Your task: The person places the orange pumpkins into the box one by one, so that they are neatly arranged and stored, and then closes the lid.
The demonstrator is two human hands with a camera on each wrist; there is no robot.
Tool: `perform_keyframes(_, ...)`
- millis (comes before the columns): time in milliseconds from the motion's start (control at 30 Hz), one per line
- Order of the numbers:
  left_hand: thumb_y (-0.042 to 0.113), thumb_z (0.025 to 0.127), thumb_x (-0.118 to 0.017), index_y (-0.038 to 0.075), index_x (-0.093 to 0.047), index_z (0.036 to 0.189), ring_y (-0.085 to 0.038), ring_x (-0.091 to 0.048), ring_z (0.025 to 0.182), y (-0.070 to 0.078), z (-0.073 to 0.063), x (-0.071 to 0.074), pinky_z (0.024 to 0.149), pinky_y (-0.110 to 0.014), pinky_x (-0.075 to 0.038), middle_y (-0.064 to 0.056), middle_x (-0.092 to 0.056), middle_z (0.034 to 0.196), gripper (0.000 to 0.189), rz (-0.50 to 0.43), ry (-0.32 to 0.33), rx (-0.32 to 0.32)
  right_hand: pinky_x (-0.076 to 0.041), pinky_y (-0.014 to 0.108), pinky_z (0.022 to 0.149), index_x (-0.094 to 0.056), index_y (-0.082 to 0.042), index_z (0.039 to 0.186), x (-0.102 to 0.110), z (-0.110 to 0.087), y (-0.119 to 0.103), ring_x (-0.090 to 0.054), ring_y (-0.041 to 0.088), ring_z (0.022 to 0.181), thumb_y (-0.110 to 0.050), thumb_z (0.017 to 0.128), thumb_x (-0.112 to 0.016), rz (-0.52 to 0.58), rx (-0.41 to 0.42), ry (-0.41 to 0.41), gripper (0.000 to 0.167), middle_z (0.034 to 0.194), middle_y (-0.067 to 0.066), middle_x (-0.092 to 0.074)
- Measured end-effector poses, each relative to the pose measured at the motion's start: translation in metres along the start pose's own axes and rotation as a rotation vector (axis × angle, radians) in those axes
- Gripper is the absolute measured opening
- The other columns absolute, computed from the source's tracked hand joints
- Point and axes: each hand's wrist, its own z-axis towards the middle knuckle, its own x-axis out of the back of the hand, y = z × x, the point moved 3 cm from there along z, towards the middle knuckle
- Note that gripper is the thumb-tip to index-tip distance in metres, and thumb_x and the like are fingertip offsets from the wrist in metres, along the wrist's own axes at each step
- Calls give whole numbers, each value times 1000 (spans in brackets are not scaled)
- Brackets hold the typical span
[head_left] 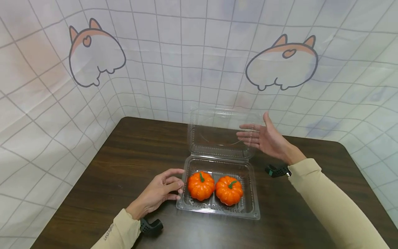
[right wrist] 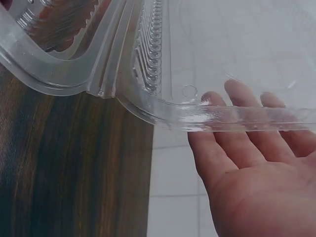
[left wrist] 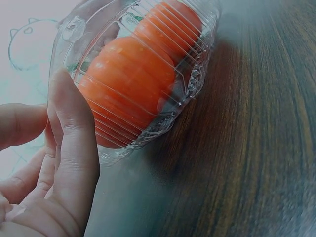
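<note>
A clear hinged plastic container (head_left: 217, 212) stands open on the table, its base towards me and its transparent lid (head_left: 214, 150) raised at the back. Two small orange pumpkins (head_left: 201, 185) with green stems sit side by side in the base. At the base's left rim, my left hand (head_left: 161, 190) pinches the edge between thumb and fingers; the left wrist view shows the pumpkins through the ribbed wall. My right hand (head_left: 270, 138) has its fingers straight behind the lid's right side, thumb up. Through the clear lid, the right wrist view shows those fingertips.
The dark wood-grain table (head_left: 130, 152) extends around the container. Behind and beside it hangs a white grid-patterned cloth (head_left: 183, 52) printed with cartoon animals. A black band with a camera mount (head_left: 278, 171) is on the right wrist, another on the left.
</note>
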Motion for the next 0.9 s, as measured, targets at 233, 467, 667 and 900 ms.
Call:
perform_keyframes(233, 18, 99, -72, 6, -42, 152, -13, -65, 84, -1, 0, 0, 74, -26, -64, 2, -69, 98, 61, 9, -5, -11, -4, 58, 133, -18, 2, 163, -1, -8, -7, -17, 45, 160, -86, 91, 2, -34, 2, -30, 116, 169, 31, -19)
perform_keyframes(467, 19, 99, -71, 6, -42, 152, -13, -65, 84, -1, 0, -1, 75, -26, -64, 2, -69, 98, 61, 10, -8, -10, -5, 59, 133, -23, 7, 160, -2, -18, -14, -19, 44, 160, -85, 92, 3, -94, -15, -34, 117, 168, 29, -25)
perform_keyframes(667, 18, 99, -71, 6, -42, 151, -12, -65, 84, 0, 0, -2, 74, -26, -64, 2, -68, 98, 61, 1, -17, -18, -6, 59, 133, -28, 8, 158, -6, -24, -21, -22, 43, 159, -83, 93, 3, -152, -24, -36, 117, 166, 30, -28)
perform_keyframes(900, 19, 100, -71, 5, -41, 152, -11, -65, 83, 1, 0, -3, 74, -26, -64, 3, -68, 96, 62, 1, -31, -26, -7, 61, 132, -33, 9, 156, -12, -34, -30, -25, 44, 158, -82, 94, 4, -259, -35, -50, 117, 164, 30, -33)
